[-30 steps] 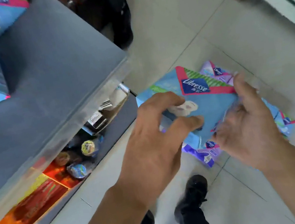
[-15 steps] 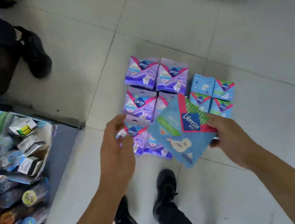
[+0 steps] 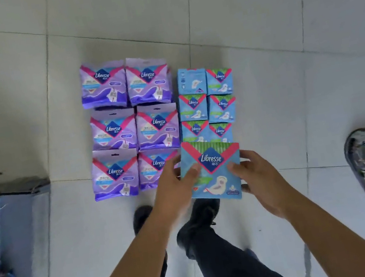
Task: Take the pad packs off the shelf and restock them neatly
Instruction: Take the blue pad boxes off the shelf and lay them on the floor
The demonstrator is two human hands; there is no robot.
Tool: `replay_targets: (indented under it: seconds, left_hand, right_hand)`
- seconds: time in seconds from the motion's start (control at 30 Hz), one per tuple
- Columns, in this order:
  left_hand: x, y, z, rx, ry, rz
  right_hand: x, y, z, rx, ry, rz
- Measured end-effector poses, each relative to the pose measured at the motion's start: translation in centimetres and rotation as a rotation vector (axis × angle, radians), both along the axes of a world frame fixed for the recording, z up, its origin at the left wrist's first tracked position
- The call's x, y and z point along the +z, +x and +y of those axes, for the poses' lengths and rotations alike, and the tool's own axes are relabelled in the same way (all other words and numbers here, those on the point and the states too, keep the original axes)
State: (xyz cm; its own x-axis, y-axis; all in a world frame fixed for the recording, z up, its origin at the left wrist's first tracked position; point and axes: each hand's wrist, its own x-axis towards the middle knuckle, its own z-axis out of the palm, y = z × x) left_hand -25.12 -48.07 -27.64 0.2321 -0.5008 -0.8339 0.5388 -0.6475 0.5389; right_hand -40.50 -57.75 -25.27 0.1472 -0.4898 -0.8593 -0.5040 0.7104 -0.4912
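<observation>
A person's left hand (image 3: 174, 193) and right hand (image 3: 261, 181) grip a blue Libresse pad pack (image 3: 212, 169) by its side edges above the tiled floor (image 3: 286, 71). Beyond it lie purple Libresse packs (image 3: 130, 125) and smaller blue packs (image 3: 208, 102) in neat rows.

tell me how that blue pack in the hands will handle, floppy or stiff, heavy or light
The blue pack probably feels light: the left hand and right hand hold it by its side edges only. It looks fairly stiff, staying flat without sagging between them. Its glossy wrapper may be a bit slippery, and laid flat on the floor it should not roll.
</observation>
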Motion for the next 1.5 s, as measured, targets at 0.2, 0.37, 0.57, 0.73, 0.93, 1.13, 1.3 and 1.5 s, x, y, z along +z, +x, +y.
replay_targets:
  seconds: [0.2,0.37,0.57,0.73,0.93,1.13,1.3,1.5]
  left_hand:
    - [-5.3,-5.4,-5.0,-0.194,0.071,-0.078]
    - [-13.6,-9.5,-9.8,-0.341,0.068,-0.246]
    - [-23.6,-12.3,-14.1,-0.37,0.148,-0.569]
    - [-27.9,-11.8,-13.7,-0.385,0.189,-0.685]
    - [-29.6,-12.3,-12.8,-0.391,0.159,-0.69]
    - [-25.8,-11.6,-13.1,-0.376,0.145,-0.706]
    - [-16.6,-8.6,-12.6,-0.421,0.069,-0.845]
    - [-3.2,-2.0,-9.7,-0.378,-0.03,-1.087]
  right_hand:
    - [-6.0,-5.7,-3.7,-0.113,-0.007,0.03]
    - [-15.9,-10.1,-9.3,-0.092,-0.041,0.034]
    - [-30.0,-13.5,-13.3,-0.063,-0.104,0.116]
    - [-37.3,-13.0,-13.9,-0.053,-0.123,0.114]
    - [-40.3,-12.6,-13.9,0.054,-0.222,0.212]
    - [-34.4,-11.9,-13.4,0.264,-0.36,0.331]
    - [-21.3,-8.2,-12.2,0.696,-0.704,0.236]
    - [-5.2,-0.5,-10.2,1.01,-1.008,0.149]
